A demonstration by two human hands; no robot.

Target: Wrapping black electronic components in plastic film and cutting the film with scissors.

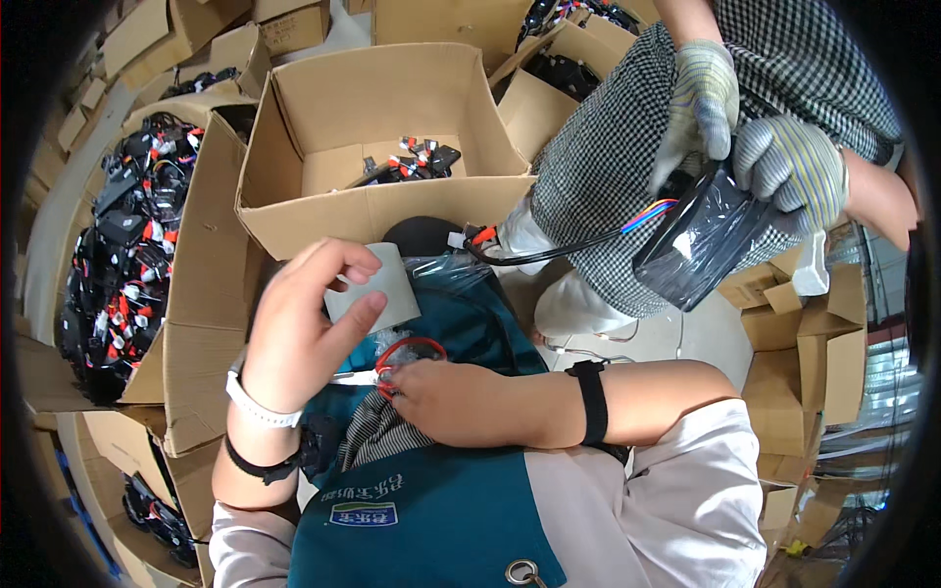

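My left hand point(316, 309) is raised over my lap, fingers curled and thumb apart, with nothing visible between them. Just beside it is a pale grey-white, smooth piece point(394, 286) that looks like a roll or a cup; its far side is hidden by the hand. My right hand point(446, 400) is closed on red-handled scissors point(412, 345), whose blades point left under my left wrist. Crumpled clear plastic point(392, 343) lies by the scissor handles. Under both hands is my teal apron point(421, 490).
An open cardboard box point(392, 211) ahead contains several black parts with red and white connectors. Another box point(211, 284) at left is heaped with them. At right, a person's gloved hands point(794, 176) hold a shiny black wrapped pack point(701, 240) with a cable. Cartons point(784, 382) stand behind.
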